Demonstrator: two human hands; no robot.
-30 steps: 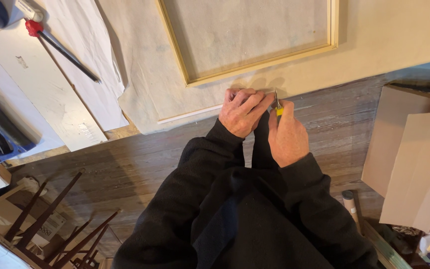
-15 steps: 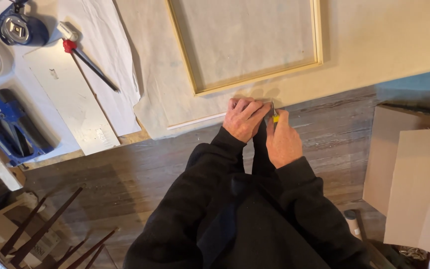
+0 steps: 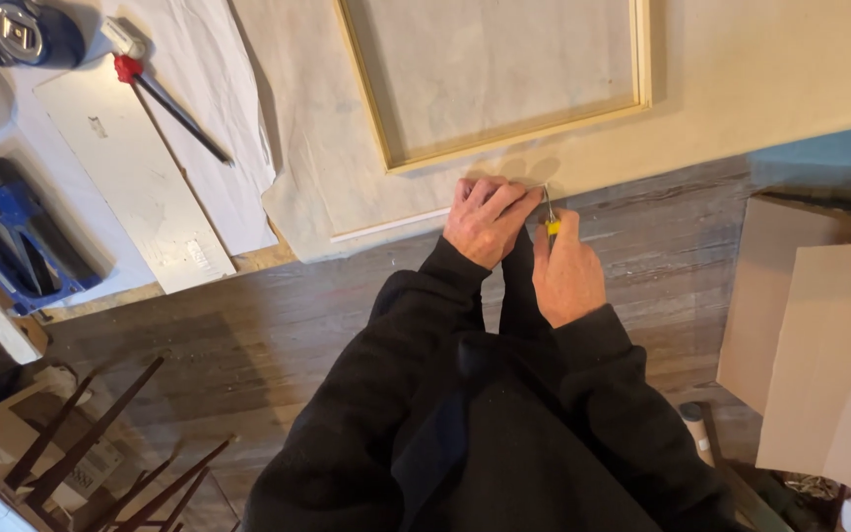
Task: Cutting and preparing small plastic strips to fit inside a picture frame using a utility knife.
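Yellow flashes on the tool handle gripped in the right hand, black sleeves behind it. Just beyond the grip, cream canvas carries a pale yellow wooden frame. Beneath the hands, grey-brown wood-grain floor. Far to the left of the grip: a red-collared black rod and a blue-and-black tool on white sheets. To the right, tan cardboard.

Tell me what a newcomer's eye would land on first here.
First, the two hands at the middle: the left hand pressed flat on the edge of the pale canvas sheet, the right hand beside it gripping a yellow-handled cutter. Just above lies a light wooden frame on the sheet. At far left, a blue staple gun rests on white paper.
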